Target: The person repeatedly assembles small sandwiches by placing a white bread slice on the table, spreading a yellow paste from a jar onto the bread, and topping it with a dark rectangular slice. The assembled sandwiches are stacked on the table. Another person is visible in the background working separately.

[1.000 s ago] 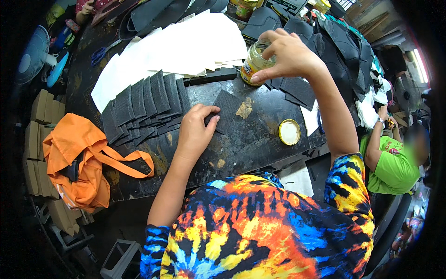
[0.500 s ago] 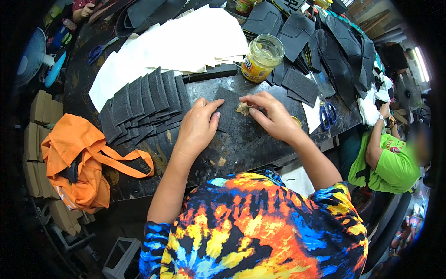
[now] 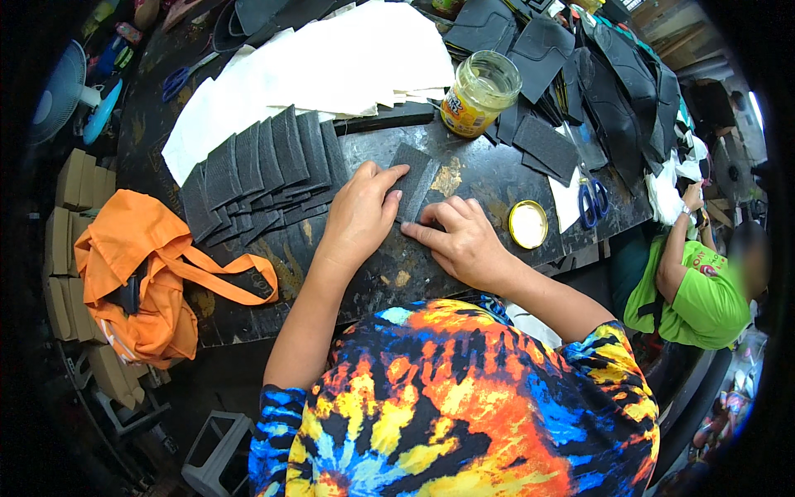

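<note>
A small dark grey rectangular piece point(image 3: 407, 171) of textured sheet material lies on the black table in front of me. A paler strip runs along its right edge. My left hand point(image 3: 362, 209) holds down its left side, index finger and thumb bent over it. At its lower right corner, my right hand point(image 3: 465, 240) has its fingers curled, with thumb and index finger on the edge. A fan of similar dark pieces point(image 3: 257, 170) overlaps to the left of my left hand. Beyond my right hand stands an open glass jar point(image 3: 482, 93) with a yellow label.
White sheets point(image 3: 331, 62) spread at the back. A yellow-rimmed jar lid point(image 3: 528, 224), blue-handled scissors point(image 3: 593, 203) and a stack of dark pieces point(image 3: 546, 147) lie to the right. An orange bag point(image 3: 137, 273) sits at the left edge. A person in a green shirt point(image 3: 691, 290) works at the right.
My right hand has moved down and left from beside the piece's upper right to its lower right corner. The jar lid and a tan patch on the table, hidden before, now show.
</note>
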Action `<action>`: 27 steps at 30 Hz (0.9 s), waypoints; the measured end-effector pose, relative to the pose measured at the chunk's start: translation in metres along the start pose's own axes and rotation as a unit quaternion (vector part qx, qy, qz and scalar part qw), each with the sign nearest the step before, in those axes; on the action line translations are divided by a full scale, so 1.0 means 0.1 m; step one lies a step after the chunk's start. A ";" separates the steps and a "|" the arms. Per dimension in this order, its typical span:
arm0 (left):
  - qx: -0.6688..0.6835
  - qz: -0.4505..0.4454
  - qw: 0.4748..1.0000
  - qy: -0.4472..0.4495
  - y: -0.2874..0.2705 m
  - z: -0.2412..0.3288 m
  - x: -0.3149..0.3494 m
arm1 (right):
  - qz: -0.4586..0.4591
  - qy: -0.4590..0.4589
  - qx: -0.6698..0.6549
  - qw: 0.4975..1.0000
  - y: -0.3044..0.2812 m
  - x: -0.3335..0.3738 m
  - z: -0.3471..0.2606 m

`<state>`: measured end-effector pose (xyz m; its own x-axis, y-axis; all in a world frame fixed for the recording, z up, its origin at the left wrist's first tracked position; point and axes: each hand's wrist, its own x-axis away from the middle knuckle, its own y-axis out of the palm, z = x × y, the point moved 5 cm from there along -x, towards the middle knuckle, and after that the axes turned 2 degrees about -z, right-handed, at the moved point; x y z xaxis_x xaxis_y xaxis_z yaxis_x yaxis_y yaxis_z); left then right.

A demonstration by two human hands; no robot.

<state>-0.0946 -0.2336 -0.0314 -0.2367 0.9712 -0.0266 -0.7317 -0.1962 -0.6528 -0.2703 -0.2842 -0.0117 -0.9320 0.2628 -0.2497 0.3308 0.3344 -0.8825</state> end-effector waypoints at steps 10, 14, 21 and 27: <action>0.031 0.015 0.999 0.021 -0.06 0.08 0.05 | -0.003 0.012 -0.088 0.996 -0.08 -0.05 0.12; 0.049 0.223 0.967 0.111 -0.69 0.01 0.34 | 0.017 0.084 -0.149 0.985 -0.23 0.03 0.20; -0.024 0.370 0.919 -0.137 -1.89 -1.40 0.85 | 0.155 0.180 -0.077 0.968 -0.86 0.24 0.71; -0.260 0.394 0.879 -0.072 -1.70 -1.51 0.82 | 0.240 0.267 0.046 0.932 -1.28 0.57 1.26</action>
<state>0.1068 -0.1001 -0.0367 -0.6449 0.5271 -0.5534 0.0770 -0.6756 -0.7332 -0.3844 -0.4266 0.0367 -0.4640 0.7841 -0.4123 0.6541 -0.0107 -0.7564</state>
